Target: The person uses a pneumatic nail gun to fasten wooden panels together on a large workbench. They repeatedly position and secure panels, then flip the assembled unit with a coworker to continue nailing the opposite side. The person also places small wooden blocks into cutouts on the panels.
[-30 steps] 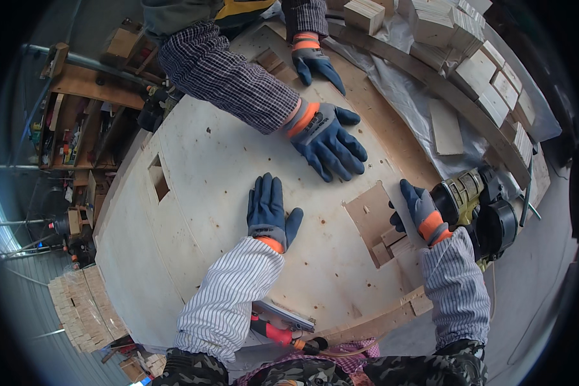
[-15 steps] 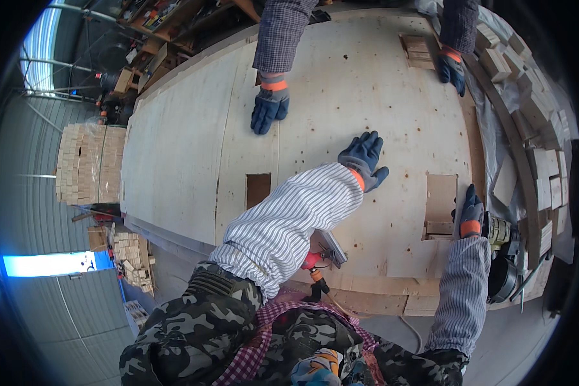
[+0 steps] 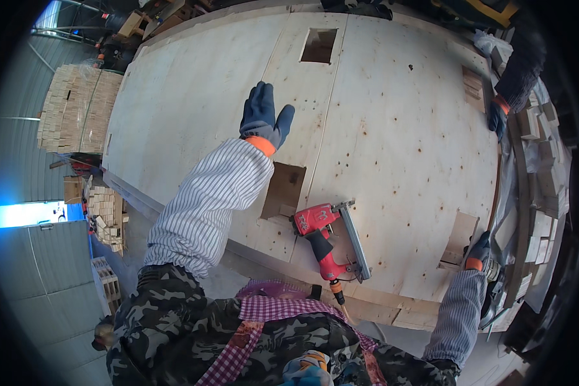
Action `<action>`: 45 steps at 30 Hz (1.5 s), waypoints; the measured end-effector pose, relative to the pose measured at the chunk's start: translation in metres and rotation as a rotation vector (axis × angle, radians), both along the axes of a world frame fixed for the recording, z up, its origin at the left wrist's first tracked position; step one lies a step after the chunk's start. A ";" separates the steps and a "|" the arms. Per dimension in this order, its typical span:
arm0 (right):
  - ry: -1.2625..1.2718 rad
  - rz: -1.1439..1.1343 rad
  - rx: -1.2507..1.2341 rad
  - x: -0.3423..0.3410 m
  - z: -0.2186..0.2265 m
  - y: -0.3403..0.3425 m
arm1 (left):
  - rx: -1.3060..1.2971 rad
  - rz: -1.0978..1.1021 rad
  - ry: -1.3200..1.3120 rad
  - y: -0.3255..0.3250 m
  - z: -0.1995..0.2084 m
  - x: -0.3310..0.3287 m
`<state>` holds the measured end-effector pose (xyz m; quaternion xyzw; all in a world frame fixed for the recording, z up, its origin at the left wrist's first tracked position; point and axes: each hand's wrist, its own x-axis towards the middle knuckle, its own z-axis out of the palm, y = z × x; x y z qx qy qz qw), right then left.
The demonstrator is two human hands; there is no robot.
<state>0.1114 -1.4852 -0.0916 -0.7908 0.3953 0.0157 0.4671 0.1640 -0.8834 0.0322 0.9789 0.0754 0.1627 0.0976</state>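
My left hand (image 3: 264, 119), in a blue work glove with an orange cuff, lies flat on a large pale plywood panel (image 3: 392, 161), fingers stretched and thumb apart. Just below its wrist is a rectangular cutout (image 3: 282, 193). My right hand (image 3: 478, 251), gloved alike, is at the panel's right edge beside another cutout (image 3: 460, 238). Its fingers point forward along the edge and are partly hidden. Between my arms, near the front edge, a red and black pneumatic stapler (image 3: 318, 225) rests on the panel, its hose running toward me. Neither hand touches it.
Across the panel, a co-worker's gloved hand (image 3: 497, 118) is at the right edge. Wood blocks (image 3: 540, 238) are piled along the right side. A wrapped stack of timber (image 3: 77, 109) stands at the left. Another cutout (image 3: 319, 46) lies at the far side.
My left hand has moved left across the panel. The stapler, mostly hidden under my left arm before, now shows fully. One of the co-worker's hands has left the panel; my right hand stays at the edge.
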 end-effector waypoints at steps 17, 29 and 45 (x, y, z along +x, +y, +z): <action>0.183 0.211 -0.778 0.004 0.019 0.007 | 0.134 0.030 0.592 -0.023 -0.043 0.058; -0.278 0.347 -0.892 -0.105 0.060 0.217 | -0.033 -0.462 0.339 0.006 -0.032 -0.170; 0.002 0.313 -0.881 -0.103 0.069 0.227 | 0.039 -0.449 0.387 -0.002 -0.039 -0.206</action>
